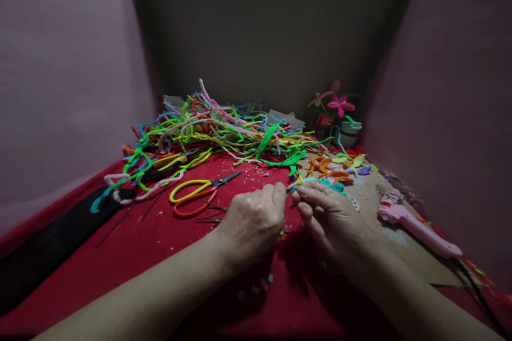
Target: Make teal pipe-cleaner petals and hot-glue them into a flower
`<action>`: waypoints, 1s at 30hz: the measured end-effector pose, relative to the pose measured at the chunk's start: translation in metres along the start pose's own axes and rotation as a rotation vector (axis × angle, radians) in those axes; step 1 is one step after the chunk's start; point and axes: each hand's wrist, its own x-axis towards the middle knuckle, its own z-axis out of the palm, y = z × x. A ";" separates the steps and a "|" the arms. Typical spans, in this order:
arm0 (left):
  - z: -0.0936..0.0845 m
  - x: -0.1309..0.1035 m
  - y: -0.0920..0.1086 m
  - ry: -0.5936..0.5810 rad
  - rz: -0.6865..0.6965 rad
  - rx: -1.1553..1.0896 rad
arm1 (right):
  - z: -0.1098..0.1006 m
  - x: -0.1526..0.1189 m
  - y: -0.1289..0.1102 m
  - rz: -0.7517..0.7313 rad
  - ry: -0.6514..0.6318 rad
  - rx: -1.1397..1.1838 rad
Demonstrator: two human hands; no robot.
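My left hand (pixel 256 221) is closed, thumb and fingers pressed around a thin stem whose tip pokes out toward the right. Close beside it, my right hand (pixel 332 218) pinches a small yellow and teal fuzzy piece (pixel 298 183) between thumb and index finger, its other fingers loosely curled. The two hands nearly meet at this piece. Just behind it lie green fuzzy leaves (pixel 294 160). Teal fuzzy loops (pixel 332 185) show beyond my right fingers. How the stem joins the piece is too small to tell.
Scissors (pixel 216 184) with yellow and red handles and thin wires lie left. A pipe-cleaner pile (pixel 224 128) spans the back, pliers (pixel 172 162) at its left. Right are orange pieces (pixel 320 164), a potted flower (pixel 350 133) and a corded pink glue gun (pixel 420 229) on a board.
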 end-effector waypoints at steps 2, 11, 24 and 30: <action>0.000 0.000 0.001 0.013 -0.024 -0.049 | 0.000 0.001 0.000 0.017 0.018 0.033; 0.002 0.000 -0.001 -0.043 0.013 0.033 | 0.001 0.006 0.001 0.098 0.056 0.132; -0.015 0.013 -0.004 -0.227 -0.400 -1.510 | -0.001 -0.008 -0.001 -0.012 -0.051 -0.073; -0.011 0.010 -0.006 -0.323 -0.435 -1.858 | 0.002 -0.007 0.004 0.027 0.009 -0.100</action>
